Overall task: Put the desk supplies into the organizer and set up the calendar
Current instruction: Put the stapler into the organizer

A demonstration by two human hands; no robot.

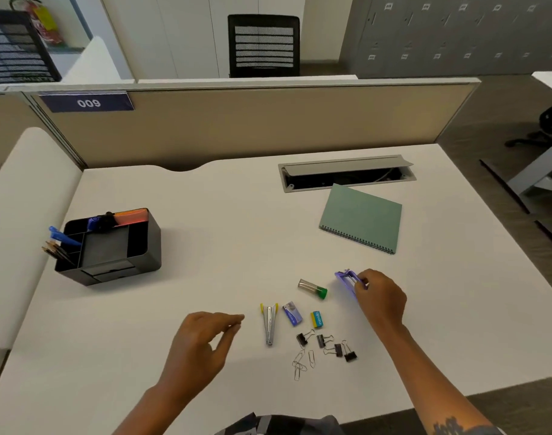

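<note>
Organizer (pixel 111 246), black, stands at the desk's (pixel 205 215) left, pens (pixel 61 237) in its left slots. Right hand (pixel 380 296) pinches a purple stapler (pixel 347 279) at the right; left hand (pixel 202 337) hovers, fingers loosely together, holding nothing. Between them lie a staple remover (pixel 269 321), staple box (pixel 292 313), eraser (pixel 317 319), green-capped tube (pixel 314 288), binder clips (pixel 337 346) and paper clips (pixel 301 364). Green calendar (pixel 361 218) lies flat, far right.

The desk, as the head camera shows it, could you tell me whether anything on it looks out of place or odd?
Nothing looks damaged or spilled. The one oddity is the cable tray lid at the back of the desk, which is propped open, with the green spiral calendar lying flat just in front of it.
</note>
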